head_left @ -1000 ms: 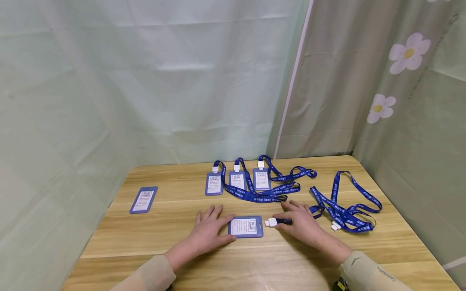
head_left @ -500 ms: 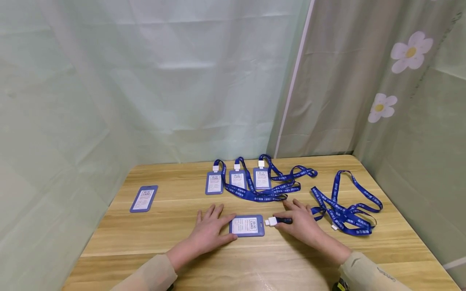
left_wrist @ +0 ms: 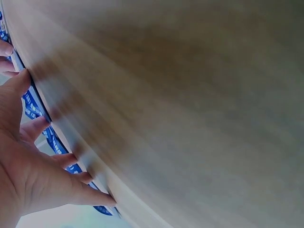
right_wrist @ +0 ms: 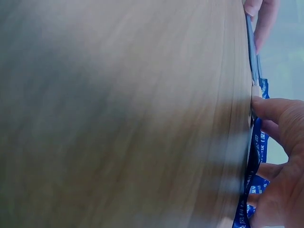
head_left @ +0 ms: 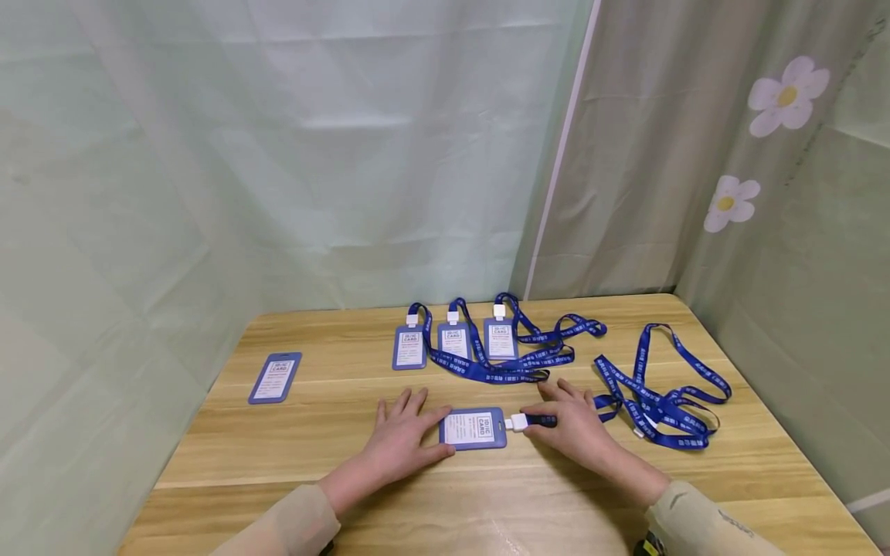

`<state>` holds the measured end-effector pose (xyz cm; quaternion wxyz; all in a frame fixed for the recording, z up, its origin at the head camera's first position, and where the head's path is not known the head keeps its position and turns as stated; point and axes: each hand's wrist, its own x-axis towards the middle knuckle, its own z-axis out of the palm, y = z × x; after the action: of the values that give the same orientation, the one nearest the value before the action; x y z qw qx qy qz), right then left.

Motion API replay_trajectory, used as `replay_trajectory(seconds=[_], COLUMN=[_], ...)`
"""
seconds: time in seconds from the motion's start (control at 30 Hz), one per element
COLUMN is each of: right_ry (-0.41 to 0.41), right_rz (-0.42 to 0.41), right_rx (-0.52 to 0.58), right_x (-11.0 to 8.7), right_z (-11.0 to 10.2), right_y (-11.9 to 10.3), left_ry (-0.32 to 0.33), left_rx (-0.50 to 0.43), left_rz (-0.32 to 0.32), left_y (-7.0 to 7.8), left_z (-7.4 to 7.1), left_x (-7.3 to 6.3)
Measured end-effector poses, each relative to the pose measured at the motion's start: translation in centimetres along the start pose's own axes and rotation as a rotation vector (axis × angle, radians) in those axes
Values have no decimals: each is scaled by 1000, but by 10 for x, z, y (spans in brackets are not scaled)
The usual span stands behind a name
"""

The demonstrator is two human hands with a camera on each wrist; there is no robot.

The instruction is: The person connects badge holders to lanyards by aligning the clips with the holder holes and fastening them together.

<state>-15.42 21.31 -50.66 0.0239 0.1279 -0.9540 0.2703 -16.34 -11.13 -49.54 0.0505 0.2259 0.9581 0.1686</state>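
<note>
Head view: card holder (head_left: 473, 429) flat on the bench (head_left: 417, 510), lying sideways between the two hands, slot end toward the right. Left hand (head_left: 399, 440) at its left end, fingers spread; thumb and forefinger touch the holder at its two left corners, the other fingers fanned out on the wood. Right hand (head_left: 573, 421) pinches the white clip (head_left: 519, 422) between thumb and forefinger, dark blue strap (head_left: 542, 421) running back under the palm. Clip tip meets the holder's slot end; can't tell if it's through the slot. Behind: three badges with straps (head_left: 454, 342) in a row. Far left: loose badge (head_left: 275, 378). Right: tangled blue straps (head_left: 660, 417). Grey-green curtain (head_left: 348, 154) around.

Left wrist view: fingers spread, tips down; thumb at the holder's thin edge, blue printed strap showing past the fingers. Right hand's fingertips at top left, near the thumb.

Right wrist view: thumb and forefinger on the clip, holder edge-on just beyond them, left-hand fingertips at its far end. Blue strap trails back below the pinch.
</note>
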Motion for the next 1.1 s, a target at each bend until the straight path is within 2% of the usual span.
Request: replay_trajectory(seconds=[0.6, 1.1], right_ry=[-3, -9], right_rz=[-8, -6], right_rx=[9, 12], right_x=[-1, -2], right_z=[1, 2], right_y=[-2, -2], left_ry=[-3, 19], left_rx=[3, -2], left_rz=[-12, -13], left_y=[1, 3], left_z=[1, 3], left_x=[2, 2])
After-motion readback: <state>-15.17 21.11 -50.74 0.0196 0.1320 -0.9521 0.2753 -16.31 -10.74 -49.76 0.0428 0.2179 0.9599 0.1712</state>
